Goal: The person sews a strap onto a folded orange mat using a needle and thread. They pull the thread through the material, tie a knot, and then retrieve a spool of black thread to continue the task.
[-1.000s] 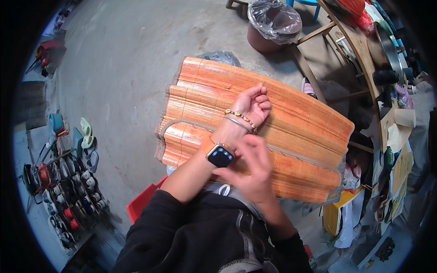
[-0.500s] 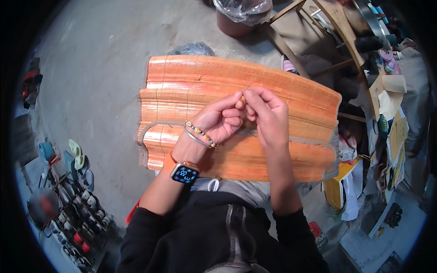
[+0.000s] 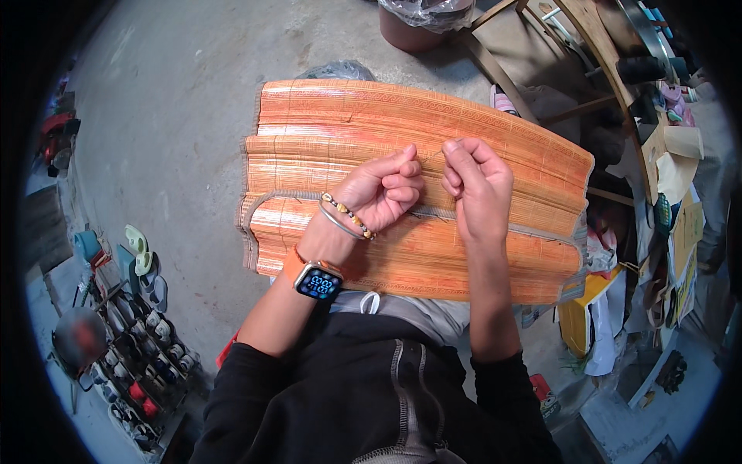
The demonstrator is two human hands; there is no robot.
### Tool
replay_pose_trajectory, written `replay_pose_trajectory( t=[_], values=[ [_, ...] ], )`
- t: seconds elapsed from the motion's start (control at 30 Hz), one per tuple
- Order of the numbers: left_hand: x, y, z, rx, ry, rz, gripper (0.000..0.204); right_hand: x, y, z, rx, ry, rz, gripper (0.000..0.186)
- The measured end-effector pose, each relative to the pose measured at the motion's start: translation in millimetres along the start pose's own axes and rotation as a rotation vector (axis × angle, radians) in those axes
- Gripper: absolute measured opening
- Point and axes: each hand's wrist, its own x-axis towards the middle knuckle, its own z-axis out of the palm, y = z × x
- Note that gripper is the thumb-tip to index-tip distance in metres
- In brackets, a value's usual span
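An orange bamboo mat (image 3: 332,97) with grey cloth edging is folded in layers across my lap. My left hand (image 3: 380,187) is held above it, palm partly up, the thumb pressed to the forefinger and the other fingers curled. What that pinch holds, if anything, is too small to make out. To its right, my right hand (image 3: 481,182) is also pinched, with a fine dark bit just showing at its fingertips. A small gap separates the two hands. A grey edging strip (image 3: 533,230) runs across the mat beneath them.
Ahead stands a brown bin (image 3: 410,31) with a clear plastic liner. A wooden frame (image 3: 576,112) rises at the far right, near papers and a yellow box (image 3: 573,321). On the left is a rack crowded with shoes (image 3: 147,352), with green slippers (image 3: 139,251) beside it.
My hands, whose fingertips met before, have come apart, the right one moving to the right. Both still pinch. The view has shifted slightly.
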Motion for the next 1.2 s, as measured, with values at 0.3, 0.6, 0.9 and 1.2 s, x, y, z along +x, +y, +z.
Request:
replay_pose_trajectory(
  t=[0.3, 0.6, 0.9, 1.2],
  values=[
    [-10.5, -2.5, 9.4, 0.354, 0.186, 0.041, 0.02, -5.0, 12.3, 1.5, -0.125, -0.038, -0.074, 0.006],
    [-9.9, -0.2, 4.7, 0.355, 0.133, 0.026, 0.02, -5.9, 12.1, -0.5, -0.115, 0.022, -0.097, 0.007],
    [-23.8, 1.6, 14.2, 0.767, 0.318, 0.277, 0.017, -9.4, 5.8, -3.6, -0.051, 0.006, -0.044, 0.009],
    [-25.8, -12.0, 34.8, 1.296, 0.414, 0.446, 0.012, -13.2, 3.0, 0.3, -0.144, -0.023, -0.062, 0.008]
  ],
)
